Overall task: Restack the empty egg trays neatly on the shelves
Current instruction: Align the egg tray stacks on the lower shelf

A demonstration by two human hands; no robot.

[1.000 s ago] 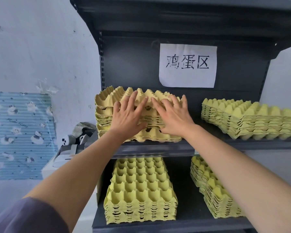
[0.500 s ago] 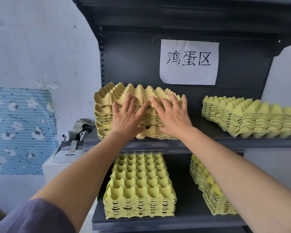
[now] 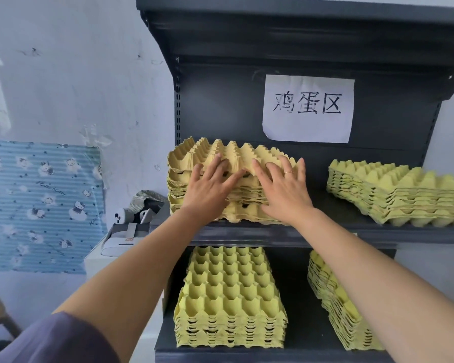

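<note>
A stack of yellow egg trays [image 3: 189,163] stands at the left of the upper shelf [image 3: 286,233] of a dark metal rack. My left hand [image 3: 210,189] and my right hand [image 3: 283,189] lie flat with spread fingers against the stack's front face, side by side. Neither hand grips a tray. A second stack [image 3: 404,195] lies skewed at the right of the same shelf. On the lower shelf [image 3: 299,334] sit a stack at the left [image 3: 228,297] and another at the right [image 3: 336,305].
A white paper sign [image 3: 308,108] hangs on the rack's back panel. Left of the rack stands a white cabinet [image 3: 100,260] with a small white printer [image 3: 116,242] and a bag on it. A blue patterned sheet [image 3: 40,205] covers the wall.
Both hands have slid slightly down the front of the upper left stack while staying pressed on it. The stack sits a little further back and looks more even.
</note>
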